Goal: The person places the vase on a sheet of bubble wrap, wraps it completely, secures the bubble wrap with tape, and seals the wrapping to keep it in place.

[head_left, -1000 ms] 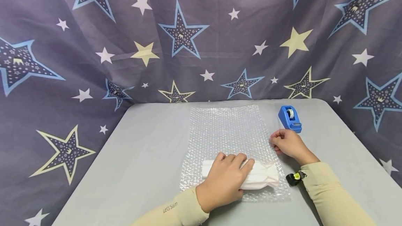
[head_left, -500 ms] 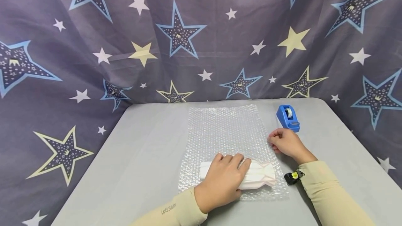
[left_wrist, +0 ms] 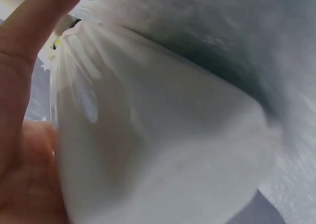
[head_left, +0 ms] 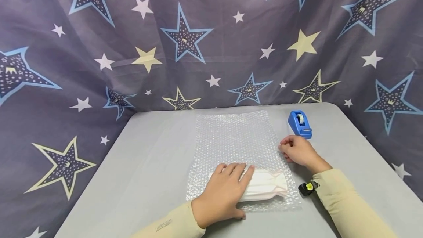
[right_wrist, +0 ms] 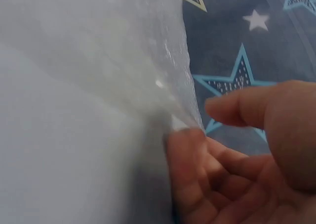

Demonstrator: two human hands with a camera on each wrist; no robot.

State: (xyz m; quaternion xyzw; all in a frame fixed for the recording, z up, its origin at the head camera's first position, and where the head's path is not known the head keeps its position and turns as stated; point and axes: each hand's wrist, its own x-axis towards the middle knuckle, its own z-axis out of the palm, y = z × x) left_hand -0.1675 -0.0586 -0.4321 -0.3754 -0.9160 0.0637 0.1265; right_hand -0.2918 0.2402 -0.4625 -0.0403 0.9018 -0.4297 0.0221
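A white pleated vase point(head_left: 264, 186) with a pinkish rim lies on its side on a sheet of bubble wrap point(head_left: 234, 131). My left hand point(head_left: 221, 192) lies over the vase's left half, hiding it, with the fingers extended and the thumb spread on the near side. The left wrist view has the glossy vase point(left_wrist: 163, 130) filling the middle, with thumb and palm along its left. At the sheet's right edge is my right hand point(head_left: 299, 151). Up close, its bent fingers point(right_wrist: 185, 155) touch the bubble wrap edge point(right_wrist: 187, 75) while the thumb stands apart.
A blue tape dispenser point(head_left: 299, 125) stands behind my right hand, on the grey table point(head_left: 158, 146). A black wrist camera point(head_left: 306, 189) sits at my right cuff. Beyond the table hangs a star-patterned curtain point(head_left: 228, 43).
My left hand has slid left along the vase and its fingers have loosened, with the thumb spreading away. My right hand stays at the bubble wrap's edge. The head view shifts slightly.
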